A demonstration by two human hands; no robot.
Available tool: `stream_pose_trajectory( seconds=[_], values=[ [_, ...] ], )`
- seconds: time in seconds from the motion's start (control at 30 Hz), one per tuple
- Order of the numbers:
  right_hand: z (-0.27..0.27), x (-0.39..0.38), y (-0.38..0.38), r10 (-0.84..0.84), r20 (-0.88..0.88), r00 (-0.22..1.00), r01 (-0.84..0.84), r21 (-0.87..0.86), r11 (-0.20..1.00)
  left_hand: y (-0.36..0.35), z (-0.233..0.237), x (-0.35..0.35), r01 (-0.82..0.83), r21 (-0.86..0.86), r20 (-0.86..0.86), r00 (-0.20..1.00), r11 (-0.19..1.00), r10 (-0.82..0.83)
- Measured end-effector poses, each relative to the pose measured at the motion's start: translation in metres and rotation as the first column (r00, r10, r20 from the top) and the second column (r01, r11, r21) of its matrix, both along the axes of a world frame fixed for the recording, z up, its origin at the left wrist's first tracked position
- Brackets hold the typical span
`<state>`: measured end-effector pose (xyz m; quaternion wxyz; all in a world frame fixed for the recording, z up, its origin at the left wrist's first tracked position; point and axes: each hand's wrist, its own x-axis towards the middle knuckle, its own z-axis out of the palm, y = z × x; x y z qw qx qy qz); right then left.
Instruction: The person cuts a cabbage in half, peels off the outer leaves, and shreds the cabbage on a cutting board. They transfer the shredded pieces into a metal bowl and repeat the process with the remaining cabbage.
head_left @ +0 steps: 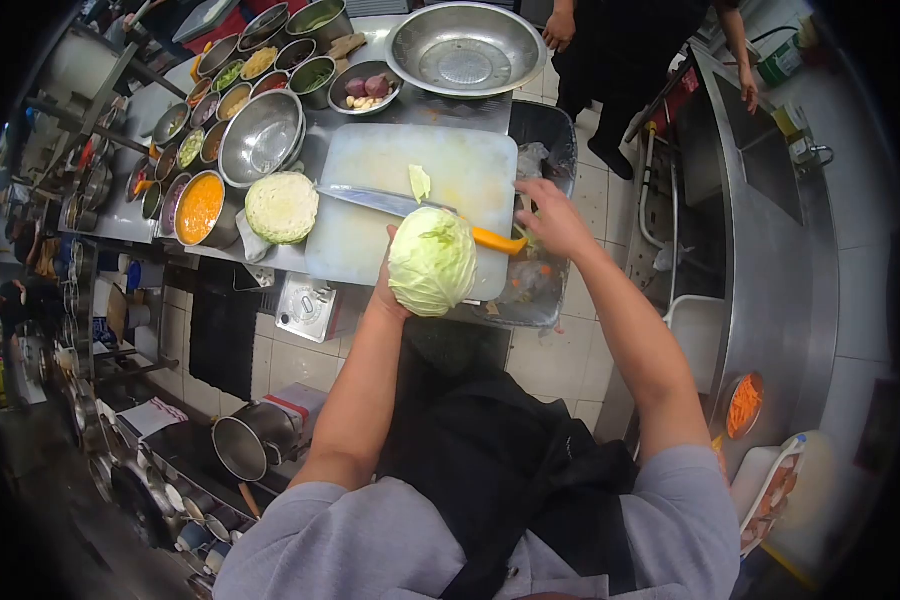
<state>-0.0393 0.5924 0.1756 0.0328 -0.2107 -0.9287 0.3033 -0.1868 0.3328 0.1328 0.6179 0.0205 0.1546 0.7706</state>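
No shredding yet: left hand [383, 292] fingers clasp a pale green cabbage half [432, 262], right hand [555, 220] fingers spread empty, orange-handled steel knife [380, 202] lying unused.

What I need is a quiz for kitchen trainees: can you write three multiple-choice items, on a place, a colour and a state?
1. Where does the knife lie? A in a bowl; B on the board; C on the floor.
2. What colour is its handle? A black; B orange; C blue.
3. What does the left hand do? A holds a cabbage; B grips the knife; C hangs empty.
Answers: B, it rests across the board; B, the handle shows orange; A, it cups the cabbage.
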Motion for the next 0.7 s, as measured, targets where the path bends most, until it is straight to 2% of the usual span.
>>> stream_pose_trajectory(
  seconds=[0.03,0.07,0.1,0.13,0.17,0.2,0.33,0.4,0.47,0.57,0.6,0.7],
  values=[
    [0.031,-0.008,-0.016,0.076,-0.178,0.981,-0.085,-0.046,0.995,0.001,0.008,-0.002,0.016,0.007,-0.066,0.998,1.000,-0.015],
    [0.058,-0.015,-0.035,0.178,-0.228,0.957,-0.198,-0.069,0.978,0.000,0.014,-0.005,0.034,0.015,-0.134,0.990,0.999,-0.032],
    [0.081,-0.020,-0.054,0.276,-0.279,0.920,-0.309,-0.083,0.947,-0.001,0.013,-0.009,0.035,0.027,-0.130,0.991,0.999,-0.031],
    [0.096,-0.024,-0.073,0.277,-0.272,0.922,-0.306,-0.073,0.949,-0.003,0.009,-0.013,0.053,0.008,-0.124,0.991,0.999,-0.052],
    [0.108,-0.027,-0.091,0.346,-0.271,0.898,-0.354,0.021,0.935,-0.006,0.005,-0.016,0.074,-0.012,-0.117,0.990,0.997,-0.075],
    [0.115,-0.028,-0.105,0.414,-0.262,0.872,-0.398,0.115,0.910,-0.007,0.005,-0.018,0.093,0.063,-0.039,0.995,0.994,-0.090],
    [0.113,-0.033,-0.139,0.322,-0.283,0.903,-0.298,0.126,0.946,-0.014,0.015,-0.030,0.135,0.138,-0.020,0.991,0.981,-0.134],
    [0.114,-0.037,-0.148,0.289,-0.285,0.914,-0.259,0.139,0.956,-0.020,0.023,-0.035,0.135,0.011,-0.099,0.986,0.991,-0.133],
    [0.118,-0.043,-0.156,0.255,-0.293,0.922,-0.219,0.150,0.964,-0.027,0.025,-0.041,0.158,-0.005,-0.130,0.979,0.987,-0.158],
    [0.129,-0.053,-0.165,0.198,-0.301,0.933,-0.178,0.093,0.980,-0.035,0.031,-0.050,0.213,-0.018,-0.190,0.958,0.977,-0.212],
    [0.131,-0.056,-0.167,0.167,-0.264,0.950,-0.170,0.013,0.985,-0.037,0.032,-0.052,0.246,-0.013,-0.218,0.945,0.969,-0.243],
    [0.136,-0.065,-0.168,0.130,-0.180,0.975,-0.154,-0.127,0.980,-0.042,0.033,-0.055,0.295,0.042,-0.157,0.946,0.955,-0.285]
  ],
)
